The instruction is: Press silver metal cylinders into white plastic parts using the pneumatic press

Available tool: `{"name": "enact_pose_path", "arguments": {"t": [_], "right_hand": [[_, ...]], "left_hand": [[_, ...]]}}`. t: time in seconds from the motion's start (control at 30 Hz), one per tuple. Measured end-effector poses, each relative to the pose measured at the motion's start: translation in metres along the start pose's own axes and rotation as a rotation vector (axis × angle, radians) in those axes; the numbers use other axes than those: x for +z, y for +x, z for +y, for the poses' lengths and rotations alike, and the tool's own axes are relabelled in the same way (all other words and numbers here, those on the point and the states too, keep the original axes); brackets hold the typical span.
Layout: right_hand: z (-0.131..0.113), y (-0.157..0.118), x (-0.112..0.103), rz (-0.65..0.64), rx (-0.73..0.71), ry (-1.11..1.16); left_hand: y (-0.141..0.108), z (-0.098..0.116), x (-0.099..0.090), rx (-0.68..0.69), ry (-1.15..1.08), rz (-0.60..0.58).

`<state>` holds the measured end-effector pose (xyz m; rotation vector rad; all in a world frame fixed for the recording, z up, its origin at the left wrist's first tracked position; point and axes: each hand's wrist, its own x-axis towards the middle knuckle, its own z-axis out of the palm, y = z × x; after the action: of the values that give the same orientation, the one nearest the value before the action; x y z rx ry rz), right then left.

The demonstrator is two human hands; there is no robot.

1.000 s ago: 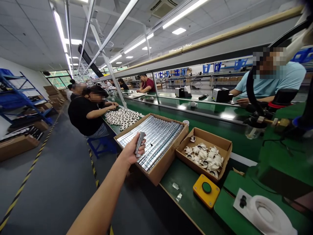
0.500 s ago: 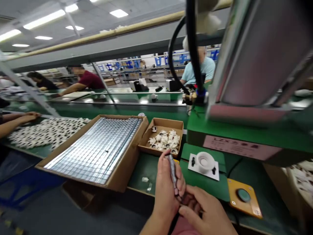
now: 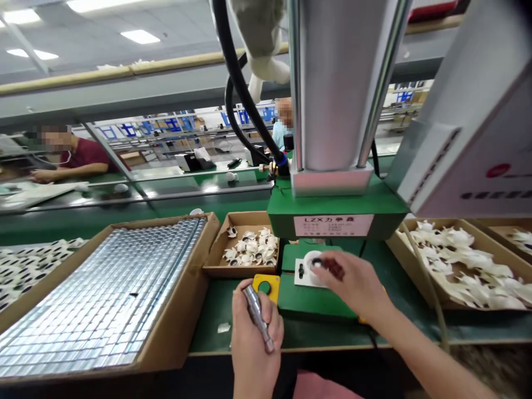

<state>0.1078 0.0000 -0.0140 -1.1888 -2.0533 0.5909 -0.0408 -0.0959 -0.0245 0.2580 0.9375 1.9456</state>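
Note:
My left hand (image 3: 255, 332) is wrapped round a silver metal rod (image 3: 258, 318) in front of the small carton. My right hand (image 3: 353, 277) reaches to the white round fixture (image 3: 310, 269) on the green press base (image 3: 320, 302). Its fingers are bent at the ring, around a small dark-and-silver piece (image 3: 316, 263) that is partly hidden and blurred. The press head (image 3: 336, 221) stands above and behind the fixture. Just beyond my left hand is a yellow box with a green button (image 3: 264, 287).
A carton (image 3: 166, 343) of silver rods lies left. A small carton (image 3: 241, 271) holds white finned parts, and a larger one (image 3: 419, 277) at right holds more. White parts (image 3: 37, 266) cover the far left. Two people (image 3: 83, 155) sit across the line.
The view has turned right. My right hand has left the rod and moved to the white fixture, while my left hand keeps the rod.

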Motion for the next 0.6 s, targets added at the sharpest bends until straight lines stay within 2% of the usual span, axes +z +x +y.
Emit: {"name": "enact_pose_path", "arguments": {"t": [0.1, 0.23, 0.33, 0.43, 0.53, 0.6], "right_hand": [[0.001, 0.029, -0.009, 0.143, -0.050, -0.078], [-0.005, 0.032, -0.011, 0.183, -0.079, -0.081], [-0.006, 0.017, -0.008, 0.204, -0.046, 0.010], [0.006, -0.005, -0.004, 0.156, -0.022, 0.101], [0.036, -0.031, -0.011, 0.096, 0.002, 0.024], [0.065, -0.045, -0.032, 0.110, 0.060, -0.074]], "left_hand": [[-0.007, -0.003, -0.009, -0.087, 0.020, -0.008], [-0.014, -0.009, -0.016, -0.141, 0.087, 0.002], [-0.012, -0.011, -0.020, -0.146, 0.126, 0.007], [-0.008, -0.011, -0.023, -0.168, 0.167, 0.002], [-0.002, -0.008, -0.026, -0.178, 0.248, -0.008], [0.005, -0.006, -0.028, -0.174, 0.272, -0.038]]}}
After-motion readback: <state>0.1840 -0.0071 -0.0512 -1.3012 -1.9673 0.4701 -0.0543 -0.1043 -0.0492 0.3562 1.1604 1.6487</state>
